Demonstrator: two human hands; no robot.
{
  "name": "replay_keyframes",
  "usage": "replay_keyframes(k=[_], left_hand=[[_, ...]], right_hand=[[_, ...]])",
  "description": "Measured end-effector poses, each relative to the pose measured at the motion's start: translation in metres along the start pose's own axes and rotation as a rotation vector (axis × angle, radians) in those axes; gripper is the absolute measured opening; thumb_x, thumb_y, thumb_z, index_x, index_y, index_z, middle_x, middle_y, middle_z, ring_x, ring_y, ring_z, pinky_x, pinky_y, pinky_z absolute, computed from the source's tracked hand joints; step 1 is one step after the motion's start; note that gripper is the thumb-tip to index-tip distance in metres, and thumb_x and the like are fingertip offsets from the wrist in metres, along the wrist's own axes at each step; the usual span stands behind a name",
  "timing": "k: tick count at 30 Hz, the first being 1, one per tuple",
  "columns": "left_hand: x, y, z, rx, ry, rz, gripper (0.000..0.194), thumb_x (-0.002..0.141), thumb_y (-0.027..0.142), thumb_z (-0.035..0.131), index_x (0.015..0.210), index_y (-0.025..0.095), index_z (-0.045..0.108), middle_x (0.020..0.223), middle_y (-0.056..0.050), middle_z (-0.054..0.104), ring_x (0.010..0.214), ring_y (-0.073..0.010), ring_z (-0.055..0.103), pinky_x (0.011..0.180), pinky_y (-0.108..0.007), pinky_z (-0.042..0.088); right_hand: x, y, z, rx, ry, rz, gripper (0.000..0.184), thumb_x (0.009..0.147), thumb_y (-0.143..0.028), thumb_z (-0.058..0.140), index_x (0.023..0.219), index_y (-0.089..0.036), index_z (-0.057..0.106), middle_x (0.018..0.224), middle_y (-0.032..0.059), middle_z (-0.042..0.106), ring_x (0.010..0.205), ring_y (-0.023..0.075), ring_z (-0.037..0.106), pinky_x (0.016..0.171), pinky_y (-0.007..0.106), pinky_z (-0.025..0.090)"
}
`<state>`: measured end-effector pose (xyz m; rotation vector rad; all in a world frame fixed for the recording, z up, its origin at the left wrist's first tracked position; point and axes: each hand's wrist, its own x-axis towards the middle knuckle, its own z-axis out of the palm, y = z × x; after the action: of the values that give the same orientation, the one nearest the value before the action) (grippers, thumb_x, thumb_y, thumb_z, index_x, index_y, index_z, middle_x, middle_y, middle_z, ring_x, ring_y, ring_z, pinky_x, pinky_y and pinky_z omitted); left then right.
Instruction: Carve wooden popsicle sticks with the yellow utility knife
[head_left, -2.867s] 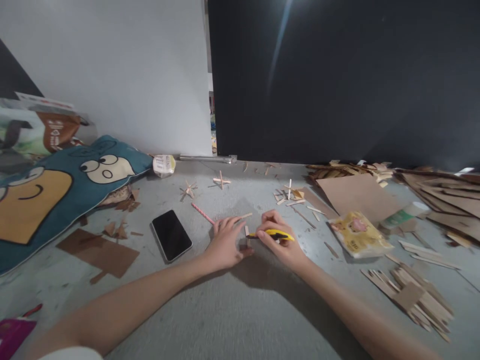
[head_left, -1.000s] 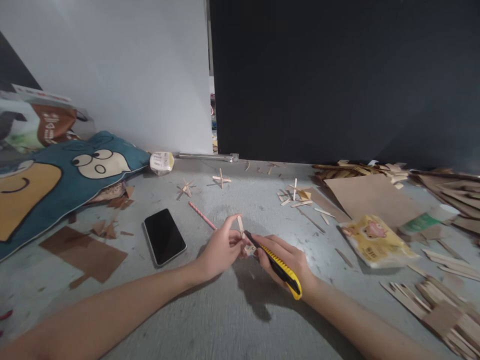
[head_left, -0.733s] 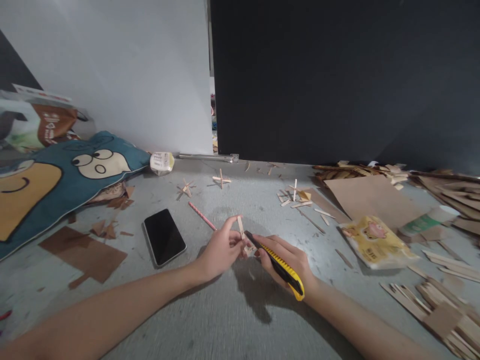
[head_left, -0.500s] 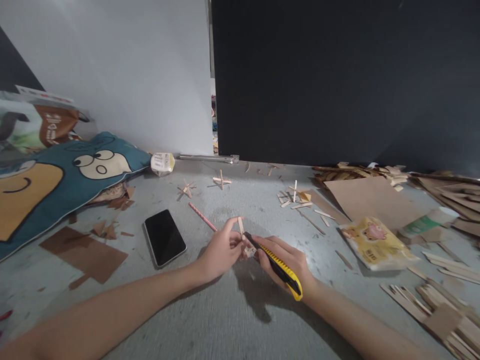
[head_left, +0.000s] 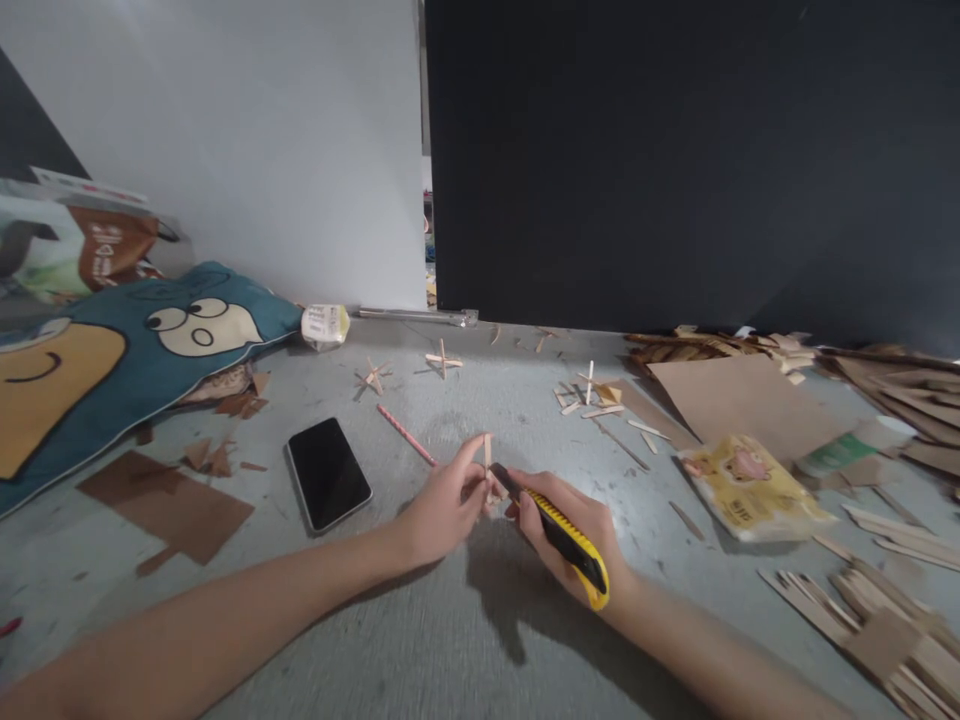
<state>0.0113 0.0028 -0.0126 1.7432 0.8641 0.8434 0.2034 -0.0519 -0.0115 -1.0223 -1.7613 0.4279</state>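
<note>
My left hand (head_left: 448, 503) pinches a short flat piece of wooden craft stick (head_left: 487, 455), which points up between thumb and fingers. In my right hand (head_left: 574, 525) is a yellow and black utility knife (head_left: 566, 540), its front end pointing at the stick. The knife tip meets or nearly meets the stick; I cannot tell which, and the blade is hard to make out. Some pale wood shows low between the fingertips, partly hidden. A pink striped straw (head_left: 405, 433) lies just beyond my left hand, and a phone (head_left: 328, 474) lies left of it.
Small crossed-stick shapes (head_left: 443, 360) stand toward the back. Cut stick pieces (head_left: 604, 410) lie behind my right hand. A yellow tissue pack (head_left: 752, 487), a stick bundle (head_left: 862, 625) and cardboard (head_left: 742, 400) are at right. A blue cushion (head_left: 150, 360) and brown card (head_left: 169, 510) are at left.
Since the earliest frame, both hands have lifted the stick piece off the table, and the knife has turned to point away from me. Lately the stick has tipped more upright and shifted slightly right.
</note>
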Motion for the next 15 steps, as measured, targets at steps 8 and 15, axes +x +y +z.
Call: replay_keyframes(k=[8,15], left_hand=[[0.002,0.002,-0.001,-0.134,-0.027,-0.082,0.060,0.100,0.045,0.061,0.149,0.019,0.042,0.086,-0.001,0.069,0.063,-0.0134,0.062,0.066,-0.028,0.050],[0.003,-0.002,-0.003,-0.141,-0.061,-0.056,0.060,0.101,0.047,0.060,0.150,0.018,0.040,0.080,0.000,0.066,0.061,-0.0127,0.060,0.062,-0.026,0.047]], right_hand=[[0.006,0.003,0.002,0.342,0.070,0.304,0.031,0.103,-0.048,0.059,0.110,-0.022,0.075,0.073,0.0032,0.078,0.062,0.0184,0.076,0.061,0.028,0.065],[0.005,0.016,0.006,0.603,0.090,0.455,0.033,0.100,-0.051,0.065,0.109,-0.021,0.076,0.079,0.0063,0.081,0.065,0.0222,0.079,0.064,0.034,0.067]])
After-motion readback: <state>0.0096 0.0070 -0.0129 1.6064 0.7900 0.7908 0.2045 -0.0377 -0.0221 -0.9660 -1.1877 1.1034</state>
